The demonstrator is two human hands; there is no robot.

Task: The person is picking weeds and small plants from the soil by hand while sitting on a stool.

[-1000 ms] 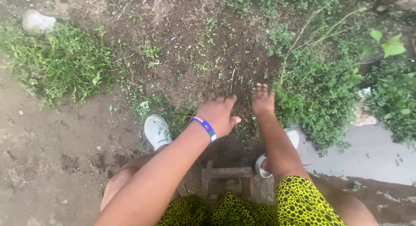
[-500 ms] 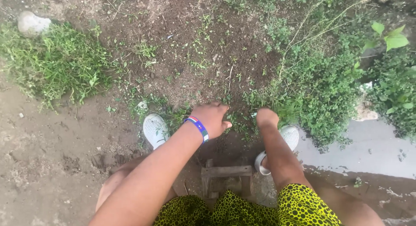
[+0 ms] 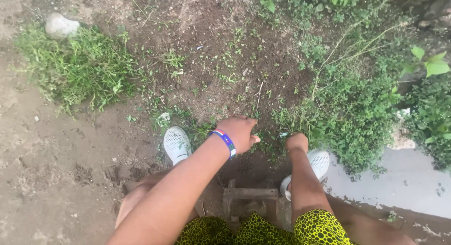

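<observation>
My left hand (image 3: pixel 240 130), with a striped wristband (image 3: pixel 224 142), rests knuckles-up on the dark soil. Its fingers curl down into small weeds (image 3: pixel 267 142) between my feet, and its grip is hidden. Close to its right, my right hand (image 3: pixel 297 142) is closed in a fist at the base of a clump of green weeds (image 3: pixel 300 118). Both hands are low to the ground, just ahead of my white perforated shoes (image 3: pixel 176 144) (image 3: pixel 319 161).
I sit on a small wooden stool (image 3: pixel 249 198). Dense green plants (image 3: pixel 361 113) fill the right side, beside a grey concrete slab (image 3: pixel 399 179). A grass patch (image 3: pixel 77 71) with a pale stone (image 3: pixel 61 25) lies at the far left. Bare dirt (image 3: pixel 51 169) spreads left.
My right hand drew back from an open reach toward me and closed into a fist by the weeds. The left hand curled its fingers down onto the ground.
</observation>
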